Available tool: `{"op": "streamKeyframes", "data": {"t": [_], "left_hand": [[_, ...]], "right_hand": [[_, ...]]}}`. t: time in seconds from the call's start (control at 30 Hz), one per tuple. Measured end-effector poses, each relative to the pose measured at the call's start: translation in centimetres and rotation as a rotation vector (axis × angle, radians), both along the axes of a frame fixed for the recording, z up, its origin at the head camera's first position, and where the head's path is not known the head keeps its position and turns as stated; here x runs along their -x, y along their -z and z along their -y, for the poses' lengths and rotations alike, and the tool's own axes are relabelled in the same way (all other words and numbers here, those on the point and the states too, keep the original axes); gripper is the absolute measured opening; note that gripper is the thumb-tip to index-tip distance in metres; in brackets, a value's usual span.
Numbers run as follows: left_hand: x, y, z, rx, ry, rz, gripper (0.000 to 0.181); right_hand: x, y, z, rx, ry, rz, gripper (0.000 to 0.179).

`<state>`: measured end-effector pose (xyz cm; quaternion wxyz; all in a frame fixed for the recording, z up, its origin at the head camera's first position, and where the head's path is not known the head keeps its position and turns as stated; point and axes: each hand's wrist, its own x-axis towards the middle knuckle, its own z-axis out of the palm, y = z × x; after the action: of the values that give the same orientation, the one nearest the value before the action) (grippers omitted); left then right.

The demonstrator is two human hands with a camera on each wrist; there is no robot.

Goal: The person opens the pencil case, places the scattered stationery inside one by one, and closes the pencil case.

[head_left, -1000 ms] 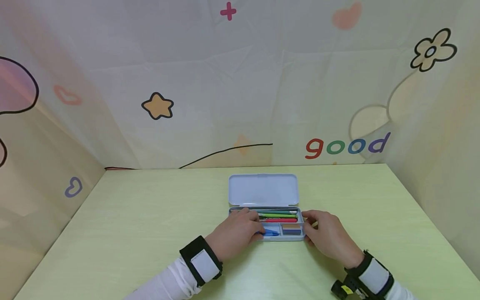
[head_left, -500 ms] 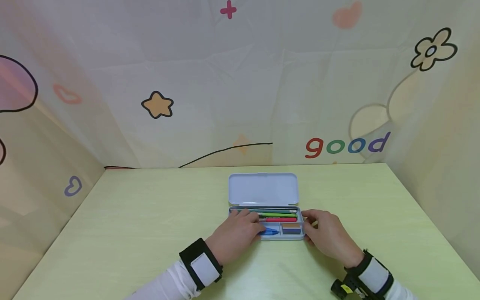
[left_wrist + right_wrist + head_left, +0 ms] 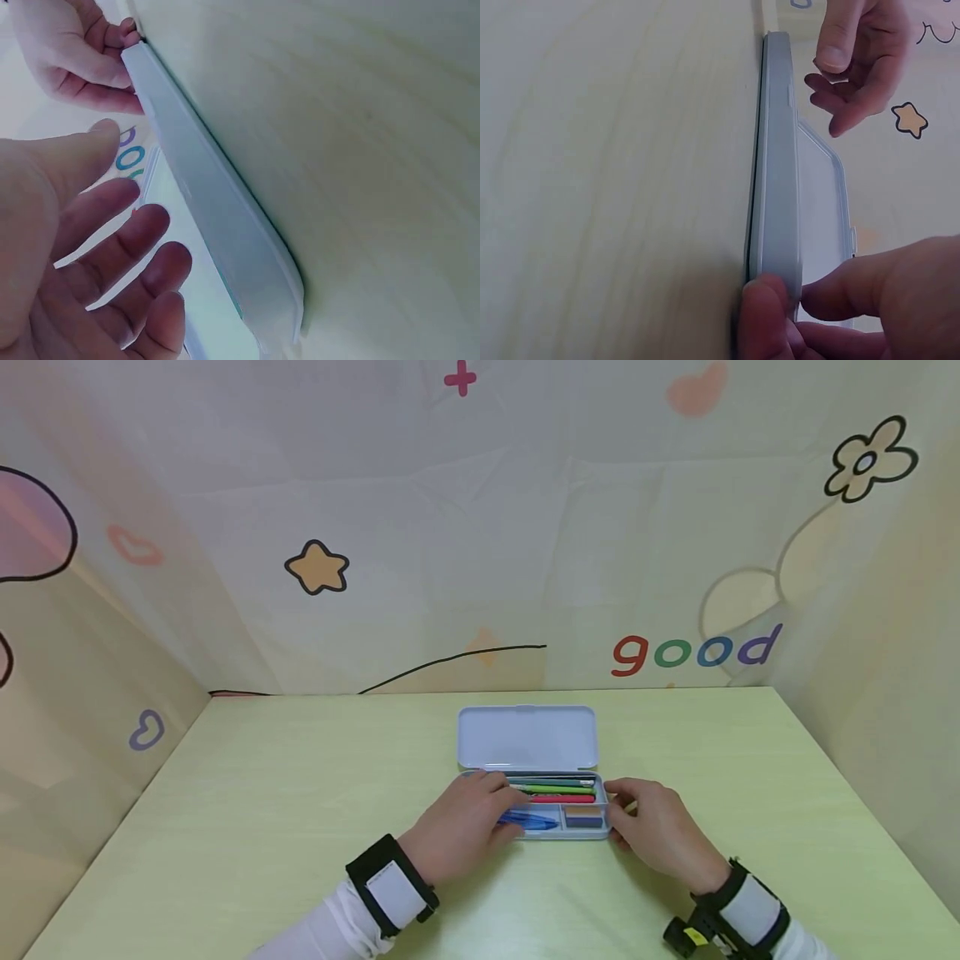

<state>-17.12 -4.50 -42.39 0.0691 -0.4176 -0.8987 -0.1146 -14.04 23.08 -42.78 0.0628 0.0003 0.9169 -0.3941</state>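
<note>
A pale blue pencil case [image 3: 562, 837] lies on the table, its lid [image 3: 527, 737] folded back flat behind it. In its rear compartment are a green pencil [image 3: 562, 790], a red pencil [image 3: 566, 799] and darker ones. The front holds a slim, pointed blue item [image 3: 536, 821] and, in the right section, a tan-and-blue eraser [image 3: 583, 817]. My left hand [image 3: 461, 827] hovers over the case's left end, its fingers apart and loosely bent with nothing between them in the left wrist view. My right hand [image 3: 656, 827] pinches the case's right end between thumb and fingers.
The light wood-pattern table [image 3: 300, 793] runs back to a printed curtain [image 3: 420, 543] behind it and at both sides. A black strap with a small camera [image 3: 681, 935] sits on the right wrist.
My left hand has drawn slightly left and spread off the blue item, which now shows more of its length. My right hand stays at the case's right end.
</note>
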Motion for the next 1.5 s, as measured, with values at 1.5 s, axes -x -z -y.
{"op": "streamKeyframes", "data": {"t": [1.5], "left_hand": [[4.8,-0.4,5.3,-0.93,-0.526,0.628,0.063]], "right_hand": [[4.0,-3.5,-1.6,0.124,0.043,-0.047,0.078]]}}
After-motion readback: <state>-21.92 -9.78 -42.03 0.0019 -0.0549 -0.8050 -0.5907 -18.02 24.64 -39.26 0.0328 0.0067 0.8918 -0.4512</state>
